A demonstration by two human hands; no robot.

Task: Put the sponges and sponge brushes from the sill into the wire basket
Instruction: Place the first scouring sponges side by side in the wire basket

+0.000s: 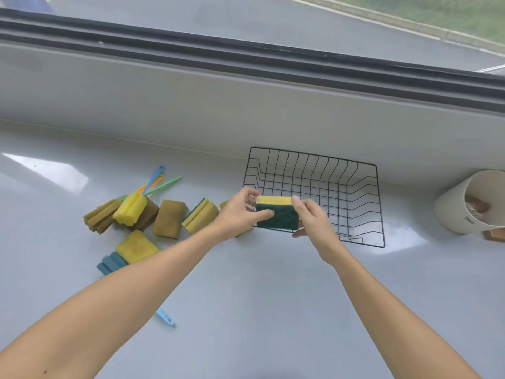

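Note:
A yellow sponge with a dark green scouring side (277,216) is held up between both hands at the left front corner of the black wire basket (355,170). My left hand (240,212) grips its left edge and my right hand (314,217) grips its right edge. The basket holds nothing that I can see. On the sill to the left lie several more sponges: a yellow and green one (200,216), a brownish one (169,218), a flat yellow one (136,246) on a blue one (110,263). Sponge brushes (131,207) with coloured handles lie at the far left.
A white cup (459,212) holding brownish items stands right of the basket, with a wooden piece at its foot. A small light-blue clip (165,317) lies near the front under my left forearm. The window frame runs along the back.

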